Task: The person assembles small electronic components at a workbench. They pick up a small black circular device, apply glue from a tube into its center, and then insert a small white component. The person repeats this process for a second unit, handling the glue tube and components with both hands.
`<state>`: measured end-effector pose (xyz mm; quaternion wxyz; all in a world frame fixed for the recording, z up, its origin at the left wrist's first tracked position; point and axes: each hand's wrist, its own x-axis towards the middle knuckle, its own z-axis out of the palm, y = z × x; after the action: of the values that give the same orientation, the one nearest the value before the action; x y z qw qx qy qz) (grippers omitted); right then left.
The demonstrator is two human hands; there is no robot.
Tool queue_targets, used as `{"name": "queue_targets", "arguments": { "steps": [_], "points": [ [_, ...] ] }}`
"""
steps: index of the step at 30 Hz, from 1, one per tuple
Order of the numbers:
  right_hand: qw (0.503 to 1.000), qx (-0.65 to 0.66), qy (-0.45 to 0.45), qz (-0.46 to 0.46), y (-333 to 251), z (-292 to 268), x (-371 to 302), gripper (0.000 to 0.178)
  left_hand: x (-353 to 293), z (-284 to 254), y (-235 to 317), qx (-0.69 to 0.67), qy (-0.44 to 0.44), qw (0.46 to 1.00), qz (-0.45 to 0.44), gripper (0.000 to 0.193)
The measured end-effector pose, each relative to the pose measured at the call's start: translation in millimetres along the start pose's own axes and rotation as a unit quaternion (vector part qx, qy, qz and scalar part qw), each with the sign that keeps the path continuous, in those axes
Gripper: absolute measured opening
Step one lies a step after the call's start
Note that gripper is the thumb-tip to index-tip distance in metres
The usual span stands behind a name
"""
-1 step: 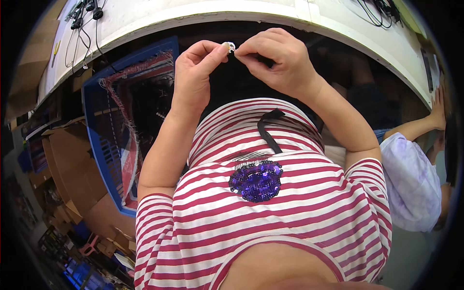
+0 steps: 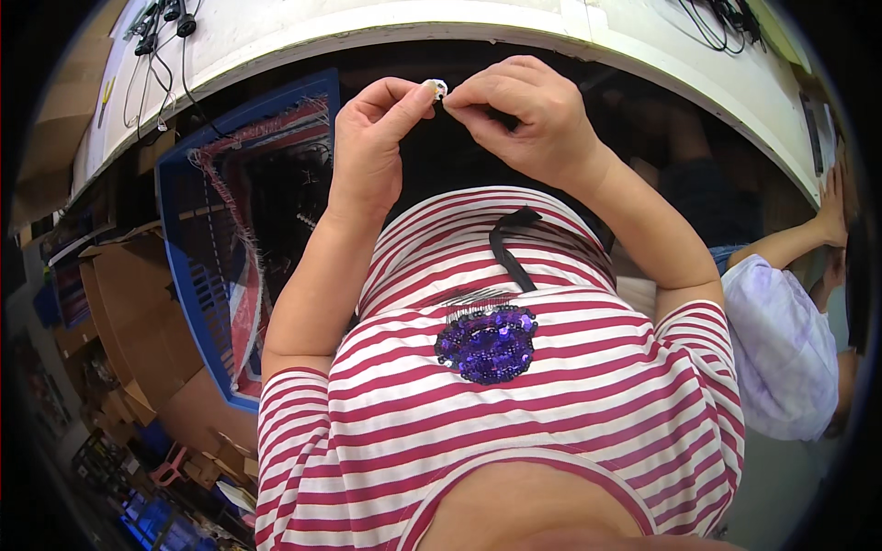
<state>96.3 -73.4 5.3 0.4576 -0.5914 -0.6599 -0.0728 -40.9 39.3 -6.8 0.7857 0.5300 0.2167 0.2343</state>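
Between the thumb and forefinger of my left hand (image 2: 372, 142) is a small white piece (image 2: 440, 89) with a dark spot; it is too small to name. My right hand (image 2: 533, 115) is closed in a pinch right beside it, thumb and forefinger tips at the piece's right edge. Whether those tips hold anything cannot be made out. Both hands are raised over my lap, in front of the white table's edge.
A white table (image 2: 367, 23) curves across the front, with black cables (image 2: 170, 14) at its left. Left of me stands a blue plastic crate (image 2: 188, 275) lined with red-and-white cloth, beside cardboard boxes (image 2: 138, 321). At right is another person in a pale tie-dyed top (image 2: 776, 349).
The small white piece has turned slightly in my left fingers, showing its dark spot. My right fingertips have shifted a little to the left.
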Motion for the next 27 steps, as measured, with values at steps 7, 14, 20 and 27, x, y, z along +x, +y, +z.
{"name": "queue_targets", "arguments": {
  "steps": [7, 14, 20, 27],
  "points": [
    [0.994, 0.080, 0.015, 0.078, -5, 9, -5, 0.012, 2, -5, -2, -0.096, 0.010, 0.993, -0.066, 0.011],
    [0.919, 0.279, -0.033, 0.277, -13, 0, 0, 0.013, 1, -5, 7, -0.050, -0.003, 0.999, -0.020, 0.010],
    [0.871, 0.374, -0.050, 0.313, -11, -2, 3, 0.014, 2, -15, 10, -0.039, -0.050, 0.997, -0.039, 0.010],
    [0.869, 0.362, -0.081, 0.328, -6, -2, 6, 0.014, 1, -18, 16, -0.051, -0.066, 0.995, -0.061, 0.010]
  ]
}}
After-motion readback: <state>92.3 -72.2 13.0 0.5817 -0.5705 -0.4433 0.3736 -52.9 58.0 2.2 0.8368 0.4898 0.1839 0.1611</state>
